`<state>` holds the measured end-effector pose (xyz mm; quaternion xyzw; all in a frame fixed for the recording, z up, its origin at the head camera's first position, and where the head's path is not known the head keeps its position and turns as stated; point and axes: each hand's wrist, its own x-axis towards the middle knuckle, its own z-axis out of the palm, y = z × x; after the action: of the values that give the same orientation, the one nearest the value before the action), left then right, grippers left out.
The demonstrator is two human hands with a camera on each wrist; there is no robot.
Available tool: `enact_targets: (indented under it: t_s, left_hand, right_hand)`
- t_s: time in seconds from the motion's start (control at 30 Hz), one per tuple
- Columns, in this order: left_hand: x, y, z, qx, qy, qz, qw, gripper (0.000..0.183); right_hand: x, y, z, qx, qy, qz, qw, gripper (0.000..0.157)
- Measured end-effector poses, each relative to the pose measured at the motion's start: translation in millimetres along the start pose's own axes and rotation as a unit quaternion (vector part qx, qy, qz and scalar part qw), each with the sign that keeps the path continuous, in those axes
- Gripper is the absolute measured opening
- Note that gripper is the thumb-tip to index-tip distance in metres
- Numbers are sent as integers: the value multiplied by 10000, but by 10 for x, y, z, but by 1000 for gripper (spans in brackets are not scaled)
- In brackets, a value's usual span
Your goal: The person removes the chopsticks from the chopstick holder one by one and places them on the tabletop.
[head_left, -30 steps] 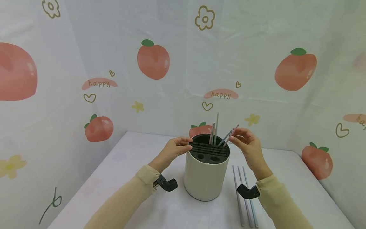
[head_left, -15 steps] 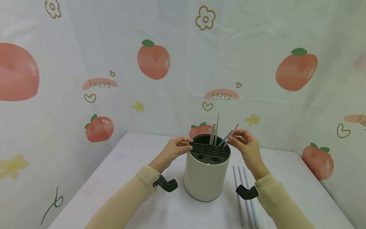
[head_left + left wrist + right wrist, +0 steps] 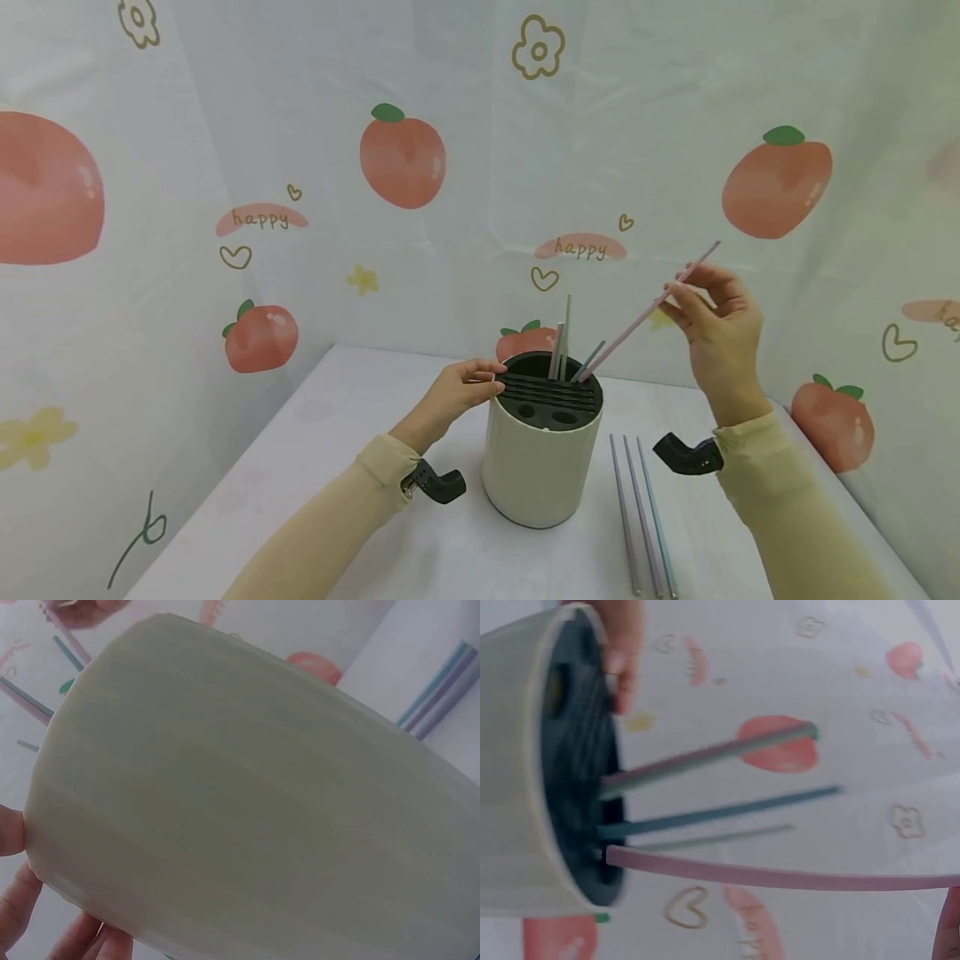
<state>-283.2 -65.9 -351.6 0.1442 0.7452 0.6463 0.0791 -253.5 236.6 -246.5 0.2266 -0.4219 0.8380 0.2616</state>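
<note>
A cream round utensil holder (image 3: 540, 467) with a black slotted insert (image 3: 551, 402) stands upright on the table. My left hand (image 3: 450, 396) grips its left rim; the left wrist view has the fingertips (image 3: 16, 904) against the edge. To the right and above, my right hand (image 3: 720, 329) pinches a slender pink chopstick (image 3: 630, 330) near its upper end. That chopstick slants down, its lower end at the holder's opening. A blue chopstick (image 3: 590, 360) leans beside it, and several others (image 3: 712, 754) stick up from the back opening.
On the table right of the holder, three chopsticks (image 3: 639, 525) lie side by side, two purplish and one blue. A white curtain (image 3: 465, 275) printed with fruit hangs behind and at the sides. Each wrist carries a black camera mount (image 3: 686, 457).
My right hand has risen up and to the right, drawing the pink chopstick mostly out of the holder. The left hand stays at the rim, and the holder has not moved.
</note>
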Motion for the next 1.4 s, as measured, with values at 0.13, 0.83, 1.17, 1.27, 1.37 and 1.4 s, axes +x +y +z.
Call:
enact_targets:
  t_s: [0.13,0.83,1.17,1.27,1.37,1.4]
  left_hand:
    - [-3,-3,-5,-13,12,-6,10000,31]
    - [-2,1,-1,4,12,-8,10000,31]
    - [2,18,9,12,10,-24,10000,31]
    - [6,10,7,16,18,-26,10000,30]
    - [7,4,2,35,19,-32,10000,31]
    - [6,4,1,39,22,-29,10000,31]
  right_hand:
    - [83,-229,-114,474,601,38,9971,26]
    - [-683,416,-1819,-3861,-571,3535,8501,27]
    - [-938,706,-1980,-4477,-641,4128,7906,45]
    - [-966,762,-1987,-4620,-628,4157,7809,42]
    - [-985,807,-1992,-4801,-576,4140,7712,39]
    - [-991,819,-1997,-4842,-585,4129,7692,38]
